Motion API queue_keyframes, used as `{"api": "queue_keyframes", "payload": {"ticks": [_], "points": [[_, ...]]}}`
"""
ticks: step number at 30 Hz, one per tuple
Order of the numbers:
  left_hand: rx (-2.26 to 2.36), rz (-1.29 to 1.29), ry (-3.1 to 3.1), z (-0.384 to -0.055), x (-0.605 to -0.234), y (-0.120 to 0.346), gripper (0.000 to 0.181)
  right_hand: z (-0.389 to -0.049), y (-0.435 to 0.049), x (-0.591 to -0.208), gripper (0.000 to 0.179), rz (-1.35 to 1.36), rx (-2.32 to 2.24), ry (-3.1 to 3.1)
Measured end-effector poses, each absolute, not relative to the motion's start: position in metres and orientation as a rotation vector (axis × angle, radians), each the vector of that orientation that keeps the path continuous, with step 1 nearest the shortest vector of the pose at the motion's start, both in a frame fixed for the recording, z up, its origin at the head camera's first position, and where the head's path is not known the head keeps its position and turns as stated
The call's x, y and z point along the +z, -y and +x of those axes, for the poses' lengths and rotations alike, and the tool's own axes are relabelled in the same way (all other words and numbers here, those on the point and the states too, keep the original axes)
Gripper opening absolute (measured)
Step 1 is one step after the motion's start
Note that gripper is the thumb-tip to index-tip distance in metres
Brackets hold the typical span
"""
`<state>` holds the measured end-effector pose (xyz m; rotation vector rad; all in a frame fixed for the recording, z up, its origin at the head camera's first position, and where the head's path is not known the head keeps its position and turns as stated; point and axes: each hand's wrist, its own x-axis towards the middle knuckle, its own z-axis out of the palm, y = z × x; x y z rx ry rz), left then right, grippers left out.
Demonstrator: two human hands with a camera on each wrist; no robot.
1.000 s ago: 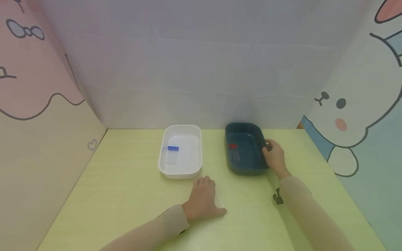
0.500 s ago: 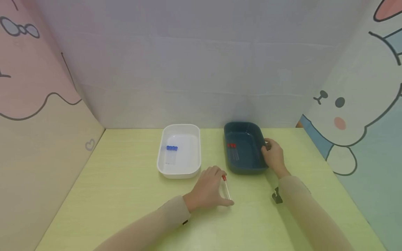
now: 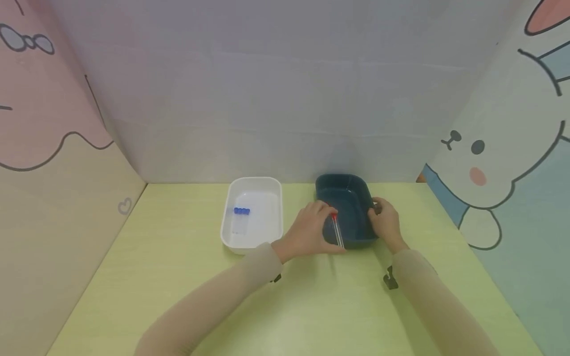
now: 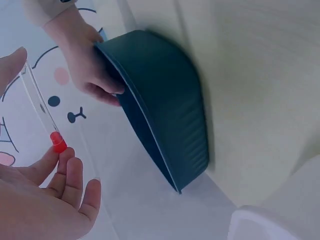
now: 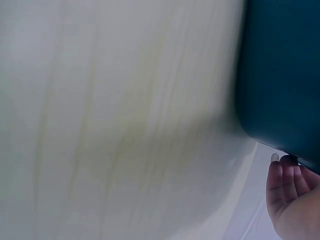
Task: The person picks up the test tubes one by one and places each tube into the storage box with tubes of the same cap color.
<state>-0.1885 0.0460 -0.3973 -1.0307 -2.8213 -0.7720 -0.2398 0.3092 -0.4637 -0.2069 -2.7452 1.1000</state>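
My left hand [image 3: 310,232] pinches a clear test tube [image 3: 338,233] end to end, thumb at the glass bottom and fingers at the red cap [image 4: 58,142]. It holds the tube above the near left part of a dark teal tray [image 3: 352,198], covering the red-capped tubes inside from the head view. At the tray's right side my right hand [image 3: 386,223] grips the rim, thumb inside the wall in the left wrist view. In the right wrist view the fingers [image 5: 287,182] curl under the tray's edge.
To the left stands a white tray [image 3: 226,237] with several blue-capped tubes [image 3: 242,211] lying side by side. Both trays rest on a pale yellow-green table [image 3: 178,257] near the back wall [image 3: 285,99]. Side walls with cartoon pictures border the table.
My left hand has lifted the red-capped test tube off the table and carried it right and away from me, over the teal tray. The right hand stays on the tray's rim.
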Motion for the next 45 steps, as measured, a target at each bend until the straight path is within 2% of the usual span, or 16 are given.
{"api": "queue_keyframes", "payload": {"ticks": [10, 23, 33, 36, 39, 43, 45], "points": [[-0.889, -1.072, 2.824, -0.233, -0.391, -0.072, 0.09, -0.238, -0.307, -0.464, 0.046, -0.211, 1.118, 2.752], [-0.8, -1.059, 2.916, -0.284, -0.418, -0.097, 0.089, -0.243, -0.308, -0.461, 0.047, -0.257, 1.145, 2.732], [-0.711, -0.95, 2.999, -0.301, -0.447, -0.104, 0.093, -0.242, -0.308, -0.463, 0.046, -0.244, 1.141, 2.725], [-0.695, -0.958, 2.98, -0.304, -0.458, -0.102, 0.089, -0.242, -0.308, -0.465, 0.046, -0.243, 1.136, 2.727], [-0.676, -0.922, 3.004, -0.305, -0.464, -0.1, 0.078, -0.242, -0.309, -0.466, 0.045, -0.239, 1.131, 2.73], [-0.619, -0.86, 3.065, -0.304, -0.461, -0.101, 0.065, -0.243, -0.311, -0.466, 0.045, -0.248, 1.13, 2.728], [-0.56, -0.838, 3.085, -0.304, -0.459, -0.103, 0.064, -0.244, -0.311, -0.465, 0.045, -0.257, 1.133, 2.729]]}}
